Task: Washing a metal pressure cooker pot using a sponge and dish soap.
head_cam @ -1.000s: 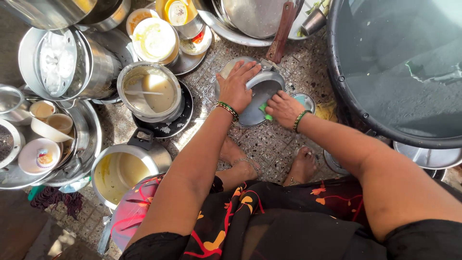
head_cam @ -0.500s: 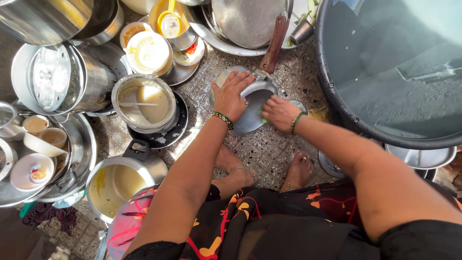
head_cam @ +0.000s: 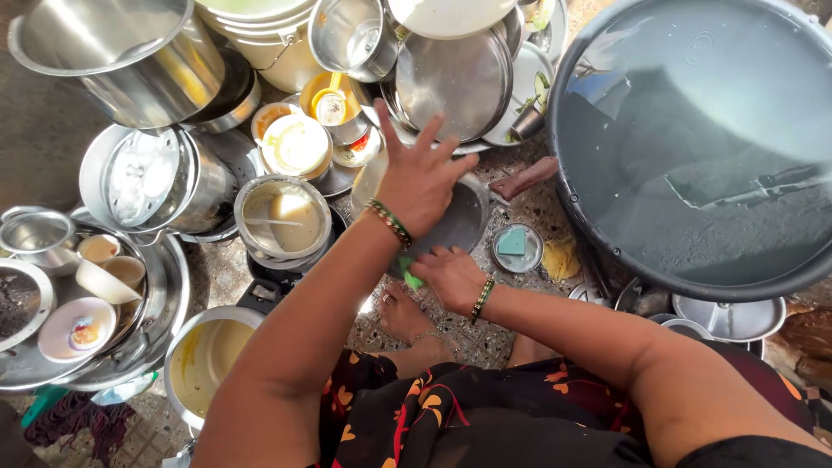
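Two hands on one pan: since a sec ago we've turned the metal pan (head_cam: 459, 221), its wooden handle (head_cam: 524, 178) now pointing right instead of up. Left hand (head_cam: 422, 178) lies flat on the rim, fingers spread, gripping nothing. Right hand (head_cam: 451, 277) has slid to the near edge, closed round the green scrub pad (head_cam: 407, 271). Looks like scrubbing's moved to a new section, w/ the pan under both palms.

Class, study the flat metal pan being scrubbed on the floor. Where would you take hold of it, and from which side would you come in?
Take the flat metal pan by its brown handle, coming from the right. The handle juts out past the rim toward the big black tub and lies bare, while the left hand covers the pan's upper rim and the right hand, with the green scrubber, works the near edge.
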